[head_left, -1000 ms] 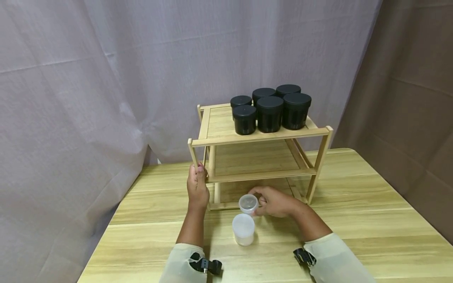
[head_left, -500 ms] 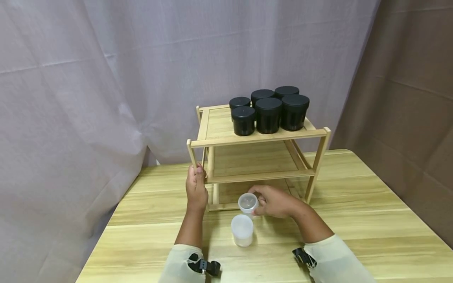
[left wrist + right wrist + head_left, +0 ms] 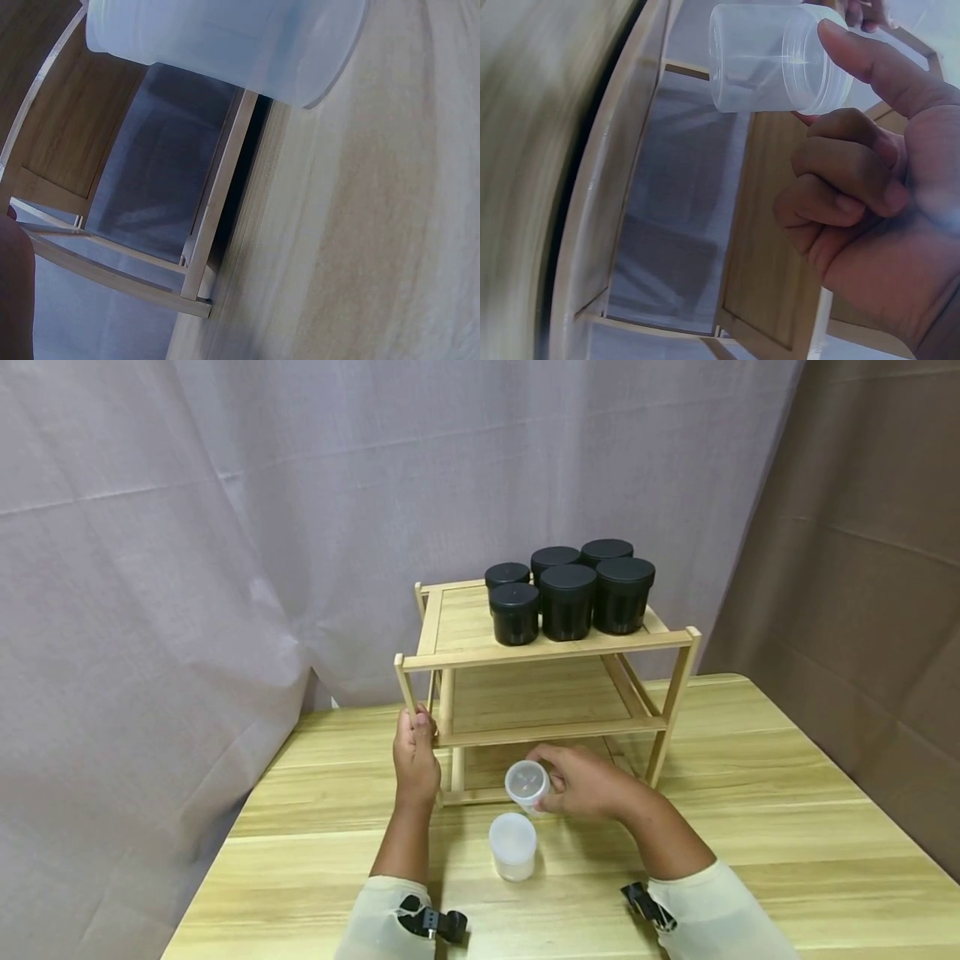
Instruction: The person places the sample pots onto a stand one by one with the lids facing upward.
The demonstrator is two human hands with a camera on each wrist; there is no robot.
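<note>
My right hand (image 3: 588, 783) pinches a small translucent plastic jar (image 3: 527, 782) near its rim, in front of the rack's lowest shelf. In the right wrist view, the thumb presses one side of the jar's top (image 3: 821, 71) while the other fingers curl toward the palm. A second translucent jar (image 3: 513, 847) stands upright on the table, nearer to me; its side (image 3: 225, 41) fills the top of the left wrist view. My left hand (image 3: 416, 760) grips the front left leg of the wooden rack (image 3: 555, 732), and only a bit of it shows in the left wrist view.
Several black lidded jars (image 3: 568, 602) stand together on the rack's top shelf, toward its right side. The rack rests on a light wooden table (image 3: 795, 827). A grey curtain (image 3: 225, 527) hangs behind, and a brown one (image 3: 862, 568) at right.
The jar in my right hand has risen slightly and tilted, showing its top more fully. The left hand keeps its grip on the rack, and the second jar stays put.
</note>
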